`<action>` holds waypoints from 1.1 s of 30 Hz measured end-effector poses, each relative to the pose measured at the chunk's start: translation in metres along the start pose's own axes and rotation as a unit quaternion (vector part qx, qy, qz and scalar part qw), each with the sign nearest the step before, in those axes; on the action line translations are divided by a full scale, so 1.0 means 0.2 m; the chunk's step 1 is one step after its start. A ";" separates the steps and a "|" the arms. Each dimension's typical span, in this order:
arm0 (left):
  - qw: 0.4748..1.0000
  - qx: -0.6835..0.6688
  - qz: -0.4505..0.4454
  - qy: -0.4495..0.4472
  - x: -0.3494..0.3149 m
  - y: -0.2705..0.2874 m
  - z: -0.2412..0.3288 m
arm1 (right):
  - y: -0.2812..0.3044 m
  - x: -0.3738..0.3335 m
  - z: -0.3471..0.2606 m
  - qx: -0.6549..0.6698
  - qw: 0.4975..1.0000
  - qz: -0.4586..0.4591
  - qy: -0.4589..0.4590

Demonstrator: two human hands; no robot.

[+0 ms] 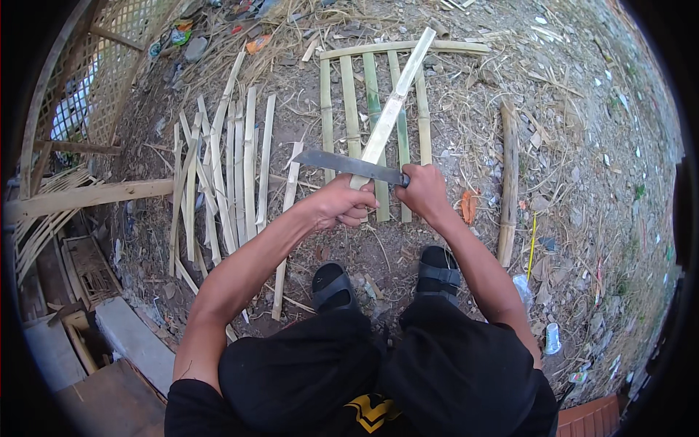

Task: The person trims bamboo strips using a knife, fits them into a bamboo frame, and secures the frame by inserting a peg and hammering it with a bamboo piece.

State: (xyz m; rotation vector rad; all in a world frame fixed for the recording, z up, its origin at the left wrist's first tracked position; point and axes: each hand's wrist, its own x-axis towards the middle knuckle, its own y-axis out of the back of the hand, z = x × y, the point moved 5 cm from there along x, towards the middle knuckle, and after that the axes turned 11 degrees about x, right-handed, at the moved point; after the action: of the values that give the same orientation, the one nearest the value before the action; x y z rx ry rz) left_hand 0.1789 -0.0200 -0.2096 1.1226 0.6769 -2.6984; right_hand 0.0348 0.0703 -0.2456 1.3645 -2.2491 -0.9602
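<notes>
My left hand [341, 203] is closed round the near end of a pale split bamboo strip [392, 109], which slants away from me to the upper right. In my right hand [424, 192] is the dark handle of a machete [342, 162]. Its long grey blade points left and crosses the strip just beyond my left fingers. Beneath the held strip, several greenish bamboo slats [372, 87] lie side by side on the ground. A bamboo crosspiece [451, 46] runs along their far ends.
Several loose bamboo strips [250, 160] lie at the left, beside a wooden beam [95, 198] and a lattice panel [91, 84]. At the right is a thick bamboo pole [507, 186]. A crumpled can [553, 339] lies nearer. My sandalled feet [438, 273] stand close behind the slats.
</notes>
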 end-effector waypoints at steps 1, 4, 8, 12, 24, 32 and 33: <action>1.000 -0.007 0.006 0.000 0.02 0.01 -0.01 | 0.00 0.01 0.01 -0.017 1.000 0.018 0.013; 0.999 -0.031 0.001 0.008 0.02 -0.02 -0.03 | 0.04 0.08 0.12 -0.050 0.998 0.044 0.005; 0.996 -0.073 -0.023 0.039 -0.09 -0.09 -0.09 | 0.24 0.16 0.35 -0.088 0.986 0.103 -0.095; 0.993 -0.035 -0.071 0.092 -0.33 -0.19 -0.31 | 0.91 0.00 0.81 -0.088 0.892 0.344 -0.280; 0.983 0.141 0.104 0.050 -0.04 -0.04 -0.22 | 0.19 -0.21 -0.01 0.035 0.993 -0.012 -0.116; 0.882 0.421 0.192 -0.085 0.07 0.04 -0.12 | -0.03 -0.13 -0.12 0.012 0.997 -0.066 -0.028; 0.882 0.421 0.190 -0.087 0.06 0.02 -0.10 | -0.02 -0.12 -0.10 0.011 0.997 -0.064 -0.030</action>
State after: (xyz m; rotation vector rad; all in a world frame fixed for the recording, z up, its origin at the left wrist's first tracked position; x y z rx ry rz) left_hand 0.1837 -0.0150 -0.2317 0.9603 -0.7609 -2.6840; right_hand 0.0601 0.0825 -0.2335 1.5250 -2.2431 -1.0342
